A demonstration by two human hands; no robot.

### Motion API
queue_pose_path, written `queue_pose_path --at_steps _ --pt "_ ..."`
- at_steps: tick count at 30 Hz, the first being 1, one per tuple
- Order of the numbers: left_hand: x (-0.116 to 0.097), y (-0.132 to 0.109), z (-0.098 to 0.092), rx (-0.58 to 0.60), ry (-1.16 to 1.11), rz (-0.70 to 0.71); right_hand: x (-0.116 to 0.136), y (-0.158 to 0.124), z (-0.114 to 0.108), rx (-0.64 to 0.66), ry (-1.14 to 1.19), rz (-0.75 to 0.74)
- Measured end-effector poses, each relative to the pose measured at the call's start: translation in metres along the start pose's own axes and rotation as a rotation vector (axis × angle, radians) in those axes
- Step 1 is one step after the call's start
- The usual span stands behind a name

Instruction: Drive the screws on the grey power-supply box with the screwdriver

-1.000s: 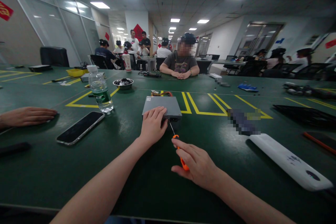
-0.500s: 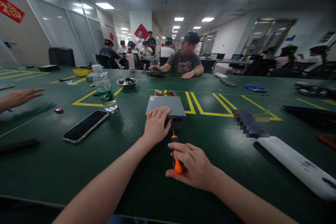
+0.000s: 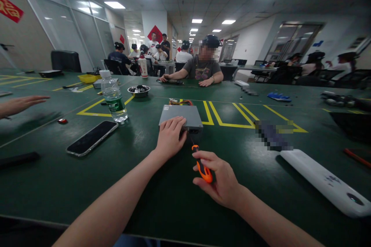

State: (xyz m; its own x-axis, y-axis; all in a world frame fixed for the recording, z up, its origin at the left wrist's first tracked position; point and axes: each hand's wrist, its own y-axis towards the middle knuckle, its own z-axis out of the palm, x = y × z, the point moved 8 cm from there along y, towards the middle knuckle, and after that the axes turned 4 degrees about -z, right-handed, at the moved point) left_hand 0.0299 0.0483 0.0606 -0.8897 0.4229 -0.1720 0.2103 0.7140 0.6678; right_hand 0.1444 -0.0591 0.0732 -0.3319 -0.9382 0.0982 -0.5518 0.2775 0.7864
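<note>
A grey metal computer power supply [image 3: 188, 115] lies on the green table in front of me, its bundle of wires [image 3: 181, 102] at the far side. My left hand [image 3: 171, 136] holds it, fingers over the top at the near left and thumb against the front face. Between the thumb and fingers of my right hand [image 3: 218, 177] is a screwdriver [image 3: 204, 170] with an orange and black handle. Its thin shaft slants up to the front face, beside my left thumb. Whether the tip touches a screw is too small to see.
Left of me are a phone [image 3: 92, 138], a water bottle [image 3: 116, 102] and another person's hand [image 3: 24, 106]. A metal bowl [image 3: 139, 92] of dark pieces stands beyond. On the right lies a long white device [image 3: 321, 181]. Someone sits across the table [image 3: 232, 100].
The screwdriver handle has swung to the right and up a little with my right hand, so the tool tilts more. My left hand stays on the power supply.
</note>
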Motion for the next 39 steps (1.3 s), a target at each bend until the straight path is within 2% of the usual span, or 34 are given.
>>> queue_pose_path --at_steps 5,10,17,21,25,28,32,36,39 --pt "0.000 0.000 0.000 -0.007 0.010 -0.001 0.004 -0.003 0.010 0.090 0.059 -0.021" --pt "0.001 0.000 0.000 -0.005 0.016 0.004 0.012 0.001 0.018 0.192 -0.037 -0.090" --pt "0.001 0.000 0.000 -0.005 0.013 0.006 0.002 -0.002 0.007 0.044 0.105 0.006" --pt "0.000 0.000 0.000 -0.007 0.013 0.003 0.003 -0.003 0.014 0.138 0.122 0.029" --pt "0.000 0.000 0.000 -0.005 0.006 0.000 0.010 -0.001 0.021 0.249 0.014 -0.036" --pt "0.000 0.000 0.000 -0.005 0.004 0.001 0.012 0.001 0.017 0.204 -0.059 -0.069" --pt "0.000 0.000 0.000 -0.008 0.009 0.004 0.008 -0.001 0.010 0.090 -0.014 -0.046" --pt "0.000 0.000 0.000 -0.005 0.010 0.000 0.006 -0.003 0.013 0.128 0.032 -0.021" --pt "0.000 0.000 0.000 -0.003 0.006 -0.004 0.012 0.000 0.018 0.202 -0.021 -0.065"
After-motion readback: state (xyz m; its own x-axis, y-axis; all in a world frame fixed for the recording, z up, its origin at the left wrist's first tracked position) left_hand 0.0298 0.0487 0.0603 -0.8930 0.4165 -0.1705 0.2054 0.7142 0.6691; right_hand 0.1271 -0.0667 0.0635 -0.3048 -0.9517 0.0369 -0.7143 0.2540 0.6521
